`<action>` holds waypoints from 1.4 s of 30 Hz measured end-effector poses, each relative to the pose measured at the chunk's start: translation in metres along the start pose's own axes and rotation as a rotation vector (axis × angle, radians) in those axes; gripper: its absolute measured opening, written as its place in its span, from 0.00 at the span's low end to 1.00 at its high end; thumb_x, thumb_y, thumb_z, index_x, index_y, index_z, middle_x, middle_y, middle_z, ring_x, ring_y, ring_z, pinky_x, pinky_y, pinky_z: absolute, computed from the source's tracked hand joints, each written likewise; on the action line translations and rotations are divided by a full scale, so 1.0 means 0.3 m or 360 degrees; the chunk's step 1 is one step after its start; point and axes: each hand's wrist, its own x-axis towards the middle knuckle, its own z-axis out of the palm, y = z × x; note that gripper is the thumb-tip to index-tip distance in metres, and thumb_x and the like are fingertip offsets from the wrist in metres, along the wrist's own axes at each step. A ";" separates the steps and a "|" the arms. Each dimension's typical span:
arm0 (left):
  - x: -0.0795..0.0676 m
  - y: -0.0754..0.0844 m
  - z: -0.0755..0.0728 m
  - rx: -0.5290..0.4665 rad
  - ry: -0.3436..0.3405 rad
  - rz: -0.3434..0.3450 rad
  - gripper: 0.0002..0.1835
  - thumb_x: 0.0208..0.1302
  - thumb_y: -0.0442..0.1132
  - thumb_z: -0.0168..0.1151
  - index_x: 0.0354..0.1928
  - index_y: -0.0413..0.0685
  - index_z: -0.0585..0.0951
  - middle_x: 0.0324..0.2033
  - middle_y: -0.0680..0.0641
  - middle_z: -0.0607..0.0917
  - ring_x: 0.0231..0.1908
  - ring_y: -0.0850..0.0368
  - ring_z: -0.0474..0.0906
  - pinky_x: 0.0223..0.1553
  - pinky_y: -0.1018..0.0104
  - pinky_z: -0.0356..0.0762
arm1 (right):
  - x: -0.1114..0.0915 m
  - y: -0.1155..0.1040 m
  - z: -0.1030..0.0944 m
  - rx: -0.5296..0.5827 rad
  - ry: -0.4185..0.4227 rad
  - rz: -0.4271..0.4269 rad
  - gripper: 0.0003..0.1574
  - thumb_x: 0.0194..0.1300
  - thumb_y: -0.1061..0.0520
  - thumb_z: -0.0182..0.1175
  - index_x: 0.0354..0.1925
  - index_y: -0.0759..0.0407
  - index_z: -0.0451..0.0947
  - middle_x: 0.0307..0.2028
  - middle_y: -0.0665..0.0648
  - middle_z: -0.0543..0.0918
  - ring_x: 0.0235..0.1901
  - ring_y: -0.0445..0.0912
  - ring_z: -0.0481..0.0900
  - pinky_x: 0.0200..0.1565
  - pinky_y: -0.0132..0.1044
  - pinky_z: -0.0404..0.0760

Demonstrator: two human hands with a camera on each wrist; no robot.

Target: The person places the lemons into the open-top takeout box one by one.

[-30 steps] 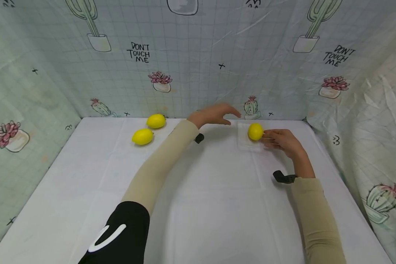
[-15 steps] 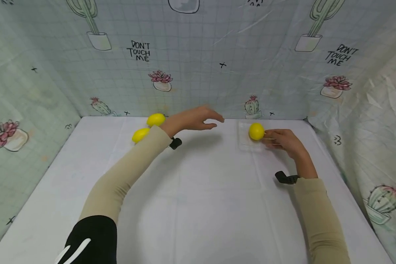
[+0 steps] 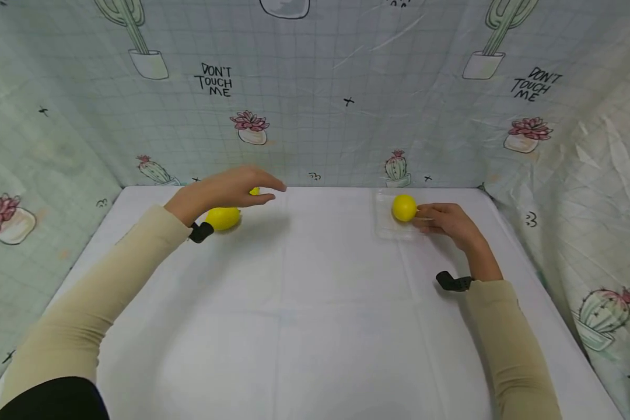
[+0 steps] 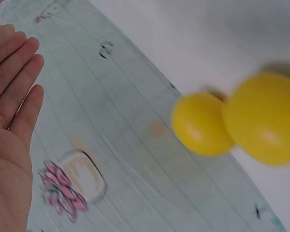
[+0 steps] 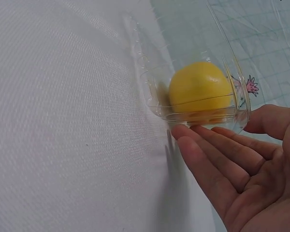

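Note:
My left hand (image 3: 230,188) hovers open over two yellow lemons at the back left, with nothing in it. The nearer lemon (image 3: 224,219) shows below the hand; the farther lemon (image 3: 254,191) is mostly hidden behind it. Both lemons appear in the left wrist view, away from the straight fingers (image 4: 19,65). At the back right, a clear plastic container (image 3: 385,228) has one lemon (image 3: 404,207) inside. My right hand (image 3: 448,223) rests beside it, extended fingers (image 5: 227,147) against its outer wall and the thumb close to its rim.
A white cloth (image 3: 315,326) covers the table. Behind it and along both sides hangs a curtain (image 3: 315,87) printed with cacti. A black wrist camera (image 3: 453,282) sits under the right wrist, another camera (image 3: 202,232) under the left.
My left hand has swept left, from near the container to above the two lemons. My right hand stays at the container, and the lemon inside has not moved.

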 end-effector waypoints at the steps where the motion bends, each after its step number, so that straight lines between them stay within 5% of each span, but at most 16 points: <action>1: -0.025 -0.012 -0.003 -0.0006 -0.0007 -0.0024 0.17 0.73 0.37 0.62 0.61 0.46 0.83 0.59 0.47 0.84 0.62 0.46 0.78 0.65 0.48 0.75 | 0.001 -0.002 0.000 0.0002 -0.0002 0.0006 0.39 0.77 0.49 0.57 0.74 0.71 0.60 0.72 0.69 0.66 0.53 0.43 0.84 0.57 0.38 0.81; 14: -0.263 -0.146 0.025 -0.0043 -0.0068 -0.0394 0.20 0.73 0.38 0.62 0.64 0.45 0.80 0.63 0.43 0.81 0.67 0.40 0.72 0.67 0.40 0.69 | 0.009 0.003 0.011 0.0030 -0.0028 -0.0027 0.38 0.79 0.50 0.53 0.74 0.73 0.58 0.71 0.71 0.67 0.57 0.47 0.82 0.57 0.36 0.81; 20: -0.314 -0.206 0.040 0.0073 -0.0197 -0.0354 0.20 0.70 0.30 0.63 0.62 0.51 0.82 0.68 0.42 0.75 0.68 0.35 0.68 0.66 0.36 0.68 | 0.007 -0.002 0.013 -0.0004 -0.0031 -0.0014 0.37 0.80 0.50 0.51 0.75 0.72 0.58 0.71 0.70 0.68 0.58 0.50 0.82 0.56 0.35 0.81; 25: -0.331 -0.262 0.071 0.0069 -0.0347 -0.0302 0.31 0.64 0.20 0.59 0.64 0.56 0.81 0.72 0.43 0.70 0.71 0.34 0.64 0.67 0.36 0.67 | 0.007 0.001 0.018 0.0000 -0.0029 -0.0019 0.37 0.80 0.49 0.52 0.74 0.72 0.59 0.71 0.70 0.67 0.60 0.52 0.80 0.55 0.33 0.82; 29: -0.324 -0.269 0.090 0.0071 -0.0363 -0.0329 0.33 0.62 0.18 0.60 0.67 0.53 0.79 0.70 0.42 0.73 0.71 0.34 0.64 0.67 0.35 0.66 | 0.004 0.008 0.021 -0.0002 -0.0014 -0.0048 0.36 0.80 0.50 0.53 0.73 0.72 0.61 0.70 0.70 0.68 0.57 0.48 0.82 0.51 0.29 0.83; 36: -0.293 -0.260 0.105 0.0132 -0.0266 -0.0427 0.28 0.62 0.41 0.74 0.64 0.46 0.78 0.64 0.42 0.78 0.68 0.37 0.68 0.68 0.39 0.66 | 0.002 0.007 0.014 0.0004 -0.0004 -0.0044 0.36 0.80 0.51 0.52 0.74 0.71 0.60 0.69 0.70 0.70 0.54 0.46 0.84 0.53 0.32 0.83; 42: -0.256 -0.248 0.110 0.0041 -0.0287 -0.0494 0.34 0.64 0.46 0.73 0.70 0.48 0.73 0.72 0.40 0.69 0.73 0.36 0.60 0.71 0.36 0.59 | -0.001 0.010 0.006 -0.0004 -0.0004 -0.0073 0.35 0.81 0.50 0.50 0.74 0.72 0.59 0.68 0.71 0.71 0.54 0.48 0.84 0.54 0.34 0.83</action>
